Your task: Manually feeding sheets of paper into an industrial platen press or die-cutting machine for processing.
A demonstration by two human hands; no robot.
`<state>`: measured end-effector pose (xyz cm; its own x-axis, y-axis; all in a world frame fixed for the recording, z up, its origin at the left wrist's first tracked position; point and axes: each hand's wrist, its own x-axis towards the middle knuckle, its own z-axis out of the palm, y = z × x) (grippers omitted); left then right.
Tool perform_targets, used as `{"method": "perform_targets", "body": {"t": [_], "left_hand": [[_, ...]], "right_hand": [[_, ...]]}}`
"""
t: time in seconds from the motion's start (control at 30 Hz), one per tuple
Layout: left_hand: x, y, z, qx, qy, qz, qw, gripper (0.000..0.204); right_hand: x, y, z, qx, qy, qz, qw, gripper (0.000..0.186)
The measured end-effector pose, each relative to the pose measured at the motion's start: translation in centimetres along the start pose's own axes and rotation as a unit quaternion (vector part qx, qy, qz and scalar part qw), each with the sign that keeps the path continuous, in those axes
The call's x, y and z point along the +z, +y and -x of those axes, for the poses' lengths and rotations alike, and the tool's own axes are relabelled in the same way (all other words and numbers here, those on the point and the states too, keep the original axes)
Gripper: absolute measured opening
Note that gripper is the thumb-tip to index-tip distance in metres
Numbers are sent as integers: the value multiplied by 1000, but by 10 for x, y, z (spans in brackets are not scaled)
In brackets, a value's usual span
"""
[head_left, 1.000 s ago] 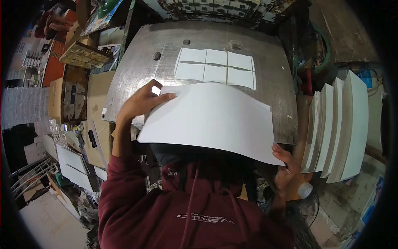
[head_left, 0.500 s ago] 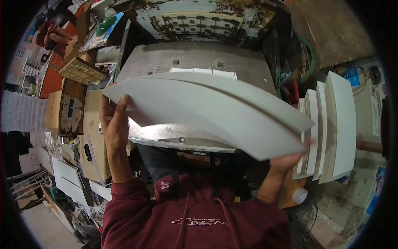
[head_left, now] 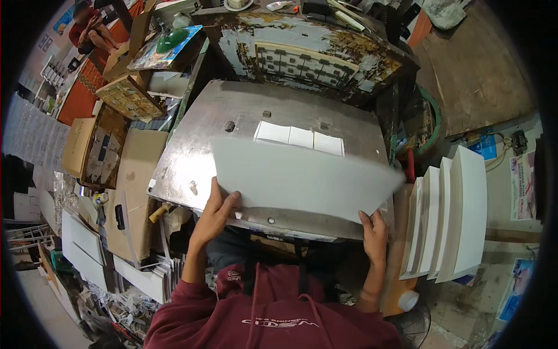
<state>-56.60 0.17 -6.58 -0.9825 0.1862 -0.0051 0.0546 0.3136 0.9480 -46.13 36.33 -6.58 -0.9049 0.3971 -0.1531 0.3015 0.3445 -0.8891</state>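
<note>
A large pale sheet of card (head_left: 302,180) spans the space between my two hands, over a grey metal press bed (head_left: 192,134). My left hand (head_left: 216,216) pinches its near left corner between thumb and fingers. At the near right corner, my right hand (head_left: 375,235) grips the edge the same way. The sheet's right end is smeared by motion, and I cannot tell whether it touches the bed. Beyond its far edge, a row of white rectangular pieces (head_left: 300,138) shows partly on the bed.
An upright worn plate with a cutting die board (head_left: 305,65) stands behind the bed. Tall stacks of white card (head_left: 465,215) lean at my right. Cardboard (head_left: 136,186) and a wooden box (head_left: 104,145) lie left. A person (head_left: 92,32) sits at the far left.
The sheet has come down and flattened over the bed; before, it was raised, bowed, and showed two layers. My right hand has moved left. The view has shifted, showing more of the bed.
</note>
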Motion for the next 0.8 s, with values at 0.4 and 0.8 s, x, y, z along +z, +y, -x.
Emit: {"method": "perform_targets", "body": {"t": [0.4,0.8], "left_hand": [[22,-56,-115,-53,13,-234,971,74],[-23,-40,-113,-1,50,-55,997,61]], "right_hand": [[34,-7,-99,135,-57,59,987,71],[34,-32,-111,14,-116,270,956,68]]}}
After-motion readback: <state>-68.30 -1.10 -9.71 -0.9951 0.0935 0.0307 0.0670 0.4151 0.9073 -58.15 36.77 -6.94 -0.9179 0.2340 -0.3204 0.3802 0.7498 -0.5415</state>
